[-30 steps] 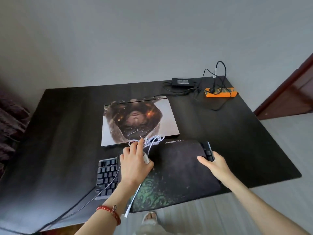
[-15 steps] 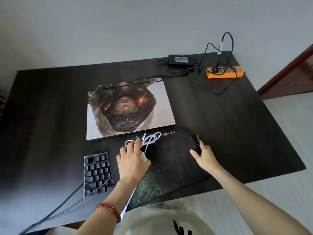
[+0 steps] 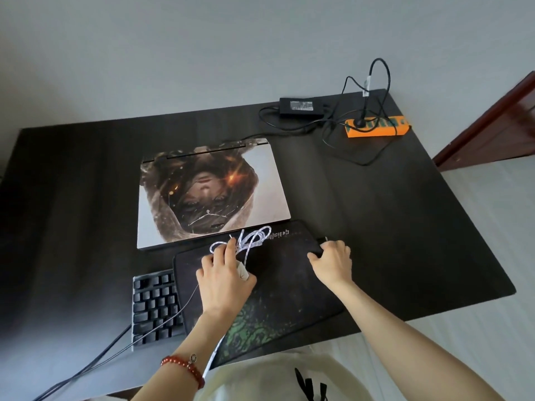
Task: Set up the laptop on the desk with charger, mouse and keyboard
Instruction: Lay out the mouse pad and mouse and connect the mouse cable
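Laptop, a closed silver slab with a printed portrait skin on its lid [image 3: 212, 192], lies flat at mid-desk on the dark wood-grain desk [image 3: 405, 227], hinge side away from the person.

At the left near edge, a black mechanical keyboard with a pale frame [image 3: 153, 308] lies half under a black cloth mouse pad with green pattern [image 3: 289, 299]; its dark cable runs off the near-left edge.

The left hand [image 3: 224, 277] rests on the pad with fingers curved over a small white mouse [image 3: 241, 272], which is mostly hidden. The white braided mouse cable [image 3: 252, 238] lies looped just beyond the fingertips, overlapping the laptop's near edge.

The right hand [image 3: 333, 259] grips the pad's far right corner, fingers curled over its edge.

At the far right, the black charger brick [image 3: 302, 105] and its tangled black leads [image 3: 373, 111] lie beside an orange power strip [image 3: 376, 127]; one lead runs to the laptop's rear.

Judgement: the laptop is rigid, moderately heavy and smooth-skinned, so best lifted by both side edges. The pad is limp and will drag anything on it; the loose mouse cable may snag.
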Available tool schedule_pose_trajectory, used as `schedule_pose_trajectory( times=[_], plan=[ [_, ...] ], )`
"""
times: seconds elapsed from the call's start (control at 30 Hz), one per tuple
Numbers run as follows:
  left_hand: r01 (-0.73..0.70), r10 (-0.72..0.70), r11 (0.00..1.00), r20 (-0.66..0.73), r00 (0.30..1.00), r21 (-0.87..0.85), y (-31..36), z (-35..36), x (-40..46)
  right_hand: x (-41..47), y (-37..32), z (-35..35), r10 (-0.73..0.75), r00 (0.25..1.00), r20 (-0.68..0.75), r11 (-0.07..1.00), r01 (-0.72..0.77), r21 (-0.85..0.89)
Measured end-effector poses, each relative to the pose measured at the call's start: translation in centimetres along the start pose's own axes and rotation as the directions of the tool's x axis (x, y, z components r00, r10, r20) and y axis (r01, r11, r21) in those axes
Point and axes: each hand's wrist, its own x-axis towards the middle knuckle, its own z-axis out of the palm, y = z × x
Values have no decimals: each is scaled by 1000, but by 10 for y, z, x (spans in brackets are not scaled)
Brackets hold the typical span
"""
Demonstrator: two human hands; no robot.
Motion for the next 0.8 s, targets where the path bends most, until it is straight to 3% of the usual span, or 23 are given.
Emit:
schedule_pose_trajectory(
  times=[0.13, 0.2, 0.3, 0.4, 0.6, 0.8],
  plan=[
    [7, -7, 1000, -13, 1000, -3, 8, -7, 6, -3, -1, -8, -20, 999, -43, 986, 27, 166],
    [12, -12, 1000, -26, 1000, -15, 14, -10, 10, 2, 9, -24, -5, 990, -140, 977, 34, 210],
    [38, -40, 999, -42, 998, -39, 28, -8, 21, 24, 35, -59, 71, 954, -290, 955, 19, 297],
    [71, -72, 997, 29, 997, 16, 49, 1, 33, 55, 70, -94, 177, 906, -384, 929, -24, 370],
    [146, -158, 984, 125, 979, 101, 66, 36, 50, 116, 113, -117, 289, 826, -484, 935, -134, 329],
    [191, -208, 960, 66, 976, 205, 88, 53, 57, 161, 139, -109, 346, 818, -459, 930, -232, 286]
  ],
)
